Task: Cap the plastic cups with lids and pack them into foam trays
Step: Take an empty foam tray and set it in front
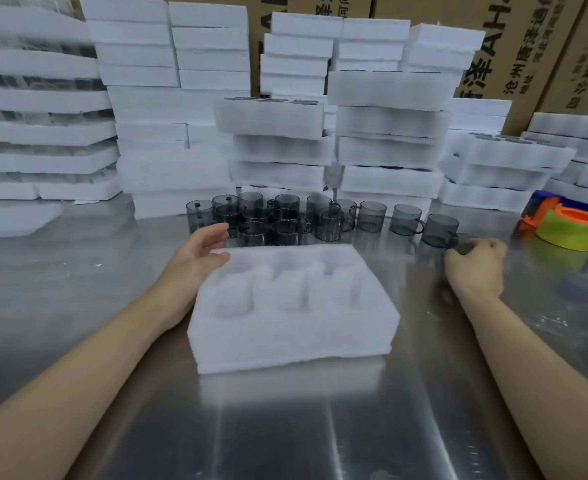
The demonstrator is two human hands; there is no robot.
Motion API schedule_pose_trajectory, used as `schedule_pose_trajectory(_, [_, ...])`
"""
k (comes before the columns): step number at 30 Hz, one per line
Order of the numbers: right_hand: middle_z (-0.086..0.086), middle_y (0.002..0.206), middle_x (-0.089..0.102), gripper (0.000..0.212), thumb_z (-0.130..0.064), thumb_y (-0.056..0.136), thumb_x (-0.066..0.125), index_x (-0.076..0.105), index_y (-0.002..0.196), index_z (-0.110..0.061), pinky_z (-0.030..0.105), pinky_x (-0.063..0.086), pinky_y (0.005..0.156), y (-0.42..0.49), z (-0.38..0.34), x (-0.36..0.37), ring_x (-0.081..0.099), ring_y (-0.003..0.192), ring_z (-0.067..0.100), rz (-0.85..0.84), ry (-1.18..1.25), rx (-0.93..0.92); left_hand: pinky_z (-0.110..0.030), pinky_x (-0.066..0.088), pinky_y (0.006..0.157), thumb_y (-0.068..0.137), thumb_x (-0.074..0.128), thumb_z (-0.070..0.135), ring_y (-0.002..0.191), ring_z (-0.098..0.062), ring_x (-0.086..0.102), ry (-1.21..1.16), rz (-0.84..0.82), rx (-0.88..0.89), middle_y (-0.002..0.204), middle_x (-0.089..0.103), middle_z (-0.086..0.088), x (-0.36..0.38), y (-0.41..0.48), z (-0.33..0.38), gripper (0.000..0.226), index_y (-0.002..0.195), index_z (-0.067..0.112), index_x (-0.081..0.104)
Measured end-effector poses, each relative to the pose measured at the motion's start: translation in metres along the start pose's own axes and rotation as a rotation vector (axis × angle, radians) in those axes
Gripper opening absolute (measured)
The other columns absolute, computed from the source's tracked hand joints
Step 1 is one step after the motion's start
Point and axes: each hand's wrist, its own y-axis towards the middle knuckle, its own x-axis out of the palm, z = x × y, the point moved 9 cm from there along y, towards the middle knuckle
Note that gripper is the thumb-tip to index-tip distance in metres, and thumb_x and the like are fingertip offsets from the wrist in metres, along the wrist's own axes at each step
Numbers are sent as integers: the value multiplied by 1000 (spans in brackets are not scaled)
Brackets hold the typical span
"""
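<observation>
both arms are bare and reach forward from the lower corners. the left arm (77,368) runs up and to the right, its wrist (167,299) nearly straight. the left hand (195,258) stands on edge, palm turned to the right, its fingers (212,233) together, lightly bent and relaxed, pointing right; the thumb (216,257) lies apart below them, also pointing right. the right arm (535,358) runs up and to the left, well apart from the left one. the right hand (476,268) shows its back, knuckles up, fingertips (486,244) curled in and down; it is blurred, and whether they pinch anything cannot be told.
</observation>
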Motion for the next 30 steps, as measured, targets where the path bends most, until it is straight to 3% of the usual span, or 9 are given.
schedule_pose_trajectory(6, [5,138,40,36,-23,85,62,58,120,-16,39,42,93,-40,-60,45,54,111,26,-262,-42,-329,-28,44,96,93,57,9,114,-11,57,-8,93,-33,117,60,14,-7,-1,-4,30,108,35,60])
schedule_pose_trajectory(9, [7,127,53,38,-28,85,64,58,120,-17,37,45,88,-54,-72,60,52,111,25,-381,-65,-419,-30,50,79,81,61,18,92,-15,68,-76,31,-161,108,69,2,0,-6,-13,27,102,34,65])
schedule_pose_trajectory(13, [2,111,59,47,-25,81,71,51,122,-17,33,46,78,-58,-77,53,55,91,19,-364,90,-419,-27,51,68,57,51,17,77,-9,71,-129,-86,-231,93,72,11,13,-10,-16,54,106,37,64])
schedule_pose_trajectory(17, [-8,118,52,72,-16,80,74,37,143,-17,23,39,93,-65,-100,29,51,105,8,-303,431,-393,-14,49,58,79,55,12,77,2,67,-40,-41,-121,114,56,15,18,-9,-9,44,111,42,56])
schedule_pose_trajectory(19, [-6,125,53,64,-12,79,75,45,135,-20,26,47,94,-78,-121,18,53,111,8,-291,566,-427,-10,47,61,89,53,8,82,7,64,17,6,-67,120,52,17,17,-8,-6,42,118,39,52])
schedule_pose_trajectory(22, [-6,124,56,63,-8,75,78,46,126,-26,15,53,82,-115,-167,21,60,108,3,-399,806,-482,-13,45,82,92,60,11,112,1,54,80,53,11,125,51,14,16,-7,2,40,123,34,50])
schedule_pose_trajectory(25, [-3,122,52,64,-2,75,77,42,120,-31,26,52,91,-158,-209,45,59,108,10,-550,851,-584,-20,39,100,88,67,14,117,-1,49,161,107,95,123,52,10,12,-10,14,45,126,28,47])
schedule_pose_trajectory(28, [-9,113,55,64,7,74,75,43,117,-28,28,50,93,-187,-224,72,60,106,15,-761,766,-684,-5,36,91,83,71,10,111,7,48,219,108,201,132,50,2,14,-12,28,61,137,16,42])
schedule_pose_trajectory(30, [-9,113,57,63,10,72,74,47,116,-26,27,51,92,-197,-224,78,59,108,13,-845,735,-759,-7,36,96,80,72,2,118,2,49,258,77,256,135,50,2,16,-13,35,73,143,16,38])
